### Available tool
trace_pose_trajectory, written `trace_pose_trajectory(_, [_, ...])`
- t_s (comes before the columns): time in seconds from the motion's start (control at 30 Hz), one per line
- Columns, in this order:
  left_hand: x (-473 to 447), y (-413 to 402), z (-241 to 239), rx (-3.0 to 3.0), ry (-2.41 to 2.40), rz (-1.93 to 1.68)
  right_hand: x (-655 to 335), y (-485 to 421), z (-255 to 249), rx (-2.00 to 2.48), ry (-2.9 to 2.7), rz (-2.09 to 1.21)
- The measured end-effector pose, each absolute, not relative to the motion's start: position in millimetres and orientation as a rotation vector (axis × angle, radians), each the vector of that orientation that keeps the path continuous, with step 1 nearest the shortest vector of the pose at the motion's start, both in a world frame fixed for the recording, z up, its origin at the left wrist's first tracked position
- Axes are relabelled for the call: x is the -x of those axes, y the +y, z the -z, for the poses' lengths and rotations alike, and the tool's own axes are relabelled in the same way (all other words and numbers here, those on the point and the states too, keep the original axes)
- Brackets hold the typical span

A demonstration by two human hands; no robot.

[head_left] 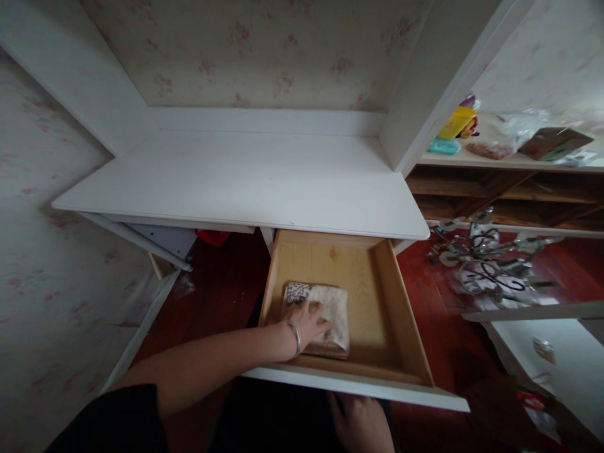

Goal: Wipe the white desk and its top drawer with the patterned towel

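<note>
A wooden drawer with a white front stands pulled out from under a white desk. Inside it, at the left, lies a folded beige cloth with a dark patterned corner. My left hand, a silver bracelet on its wrist, rests flat on the cloth with the fingers spread. My right hand is low, below the drawer's white front edge, in shadow; its fingers do not show clearly.
A shelf unit at the right carries a yellow box, a teal item, bags and a cardboard box. A metal chandelier-like frame lies on the red wooden floor. White furniture stands at the lower right. Floral wallpaper covers the walls.
</note>
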State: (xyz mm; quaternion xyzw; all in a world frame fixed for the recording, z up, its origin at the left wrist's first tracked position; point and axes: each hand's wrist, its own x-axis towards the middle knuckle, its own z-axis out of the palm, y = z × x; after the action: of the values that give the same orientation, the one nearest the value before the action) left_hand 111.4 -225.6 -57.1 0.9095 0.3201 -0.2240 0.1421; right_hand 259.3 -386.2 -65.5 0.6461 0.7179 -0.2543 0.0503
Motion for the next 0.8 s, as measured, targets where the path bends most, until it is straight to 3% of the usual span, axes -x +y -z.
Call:
trace_pose_trajectory(0.23, [-87.3,-214.1,62.1,-2.504,1.157,0.716,-258.2,-391.2,77.4,-2.018,2.191,0.685])
trace_pose_trajectory(0.5, [-94.3,-129.5,67.8,-2.408,1.239,0.592,-259.4,-395.5,81.3,-2.04,2.198,0.725])
trace_pose_trajectory(0.8, [-155.9,-104.7,79.0,-2.496,1.148,0.559,-256.6,-392.5,80.4,-2.01,2.179,0.688])
